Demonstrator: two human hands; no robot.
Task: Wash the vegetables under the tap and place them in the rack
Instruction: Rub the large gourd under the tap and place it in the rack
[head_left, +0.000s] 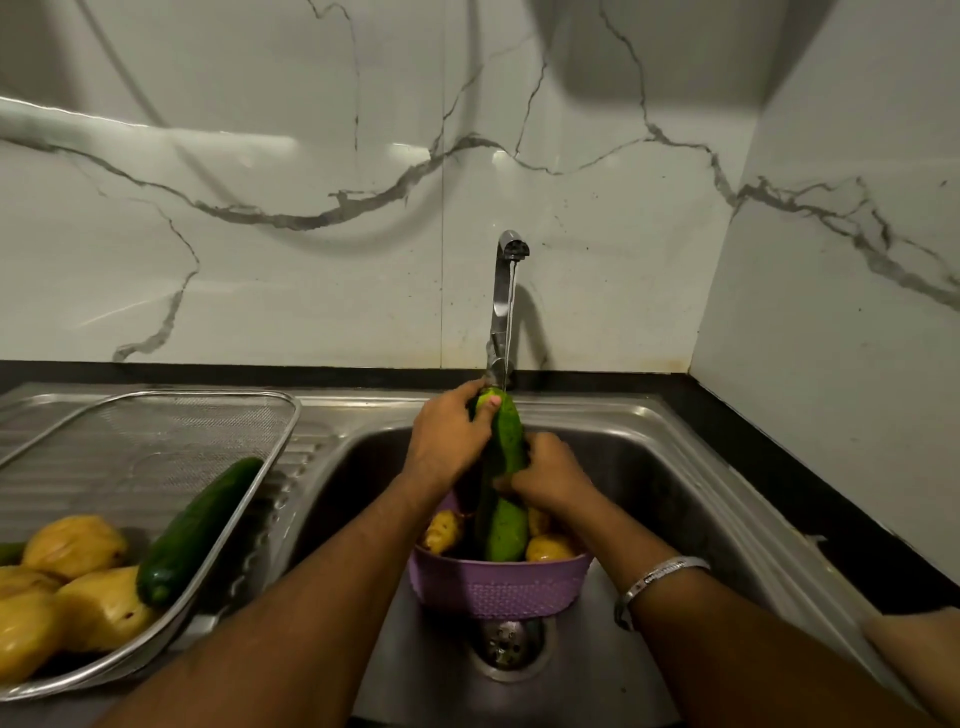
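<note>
Both my hands hold a long green cucumber (510, 436) upright under the running tap (506, 280). My left hand (448, 436) grips its upper end, thumb across the tip. My right hand (550, 475) grips its middle. The cucumber's lower end (505, 530) hangs over a purple basket (498, 587) in the sink, which holds yellow vegetables (441, 530). On the drainboard at left, a steel mesh rack (249, 499) holds a dark green cucumber (200, 530) and several yellow vegetables (72, 545).
The steel sink (649, 499) has a drain (506, 644) just in front of the basket. A marble wall stands behind and at right. A black counter edge (810, 499) runs along the right side.
</note>
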